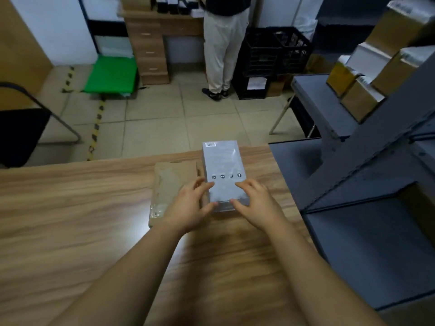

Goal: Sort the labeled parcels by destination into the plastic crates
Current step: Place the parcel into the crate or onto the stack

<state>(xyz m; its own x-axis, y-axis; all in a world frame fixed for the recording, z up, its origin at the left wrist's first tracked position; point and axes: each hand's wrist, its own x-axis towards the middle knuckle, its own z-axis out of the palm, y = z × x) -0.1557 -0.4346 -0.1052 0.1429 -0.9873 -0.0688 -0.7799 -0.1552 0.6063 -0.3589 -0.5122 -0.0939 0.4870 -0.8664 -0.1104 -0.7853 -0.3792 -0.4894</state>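
Centrally, both bare hands meet the near end of a grey carton (222,165), the parcel being sorted, which lies at the far right part of a wooden table (70,208). The left hand (188,208) has its fingers spread and only lightly bent. Its fingertips lie on the carton's top face and its thumb touches the near edge. The right hand (256,203) mirrors it, moderately wide, with fingertips on top and thumb at the same edge. Neither hand wraps round the carton. A barcode label (210,144) sits at the carton's far left corner, and four round icons run across its middle. Just left of it, touching or slightly beneath it, lies a flat brown cardboard parcel (171,184) sealed with glossy tape.

Across the tiled floor stand stacked black plastic crates (261,55). Their contents are too dark to make out, and a white sheet (257,83) is fixed to the lowest one. A standing person (223,43) is beside them, facing a wooden drawer unit (150,50). At right, grey metal shelving (367,142) carries several labelled cardboard boxes (360,102).
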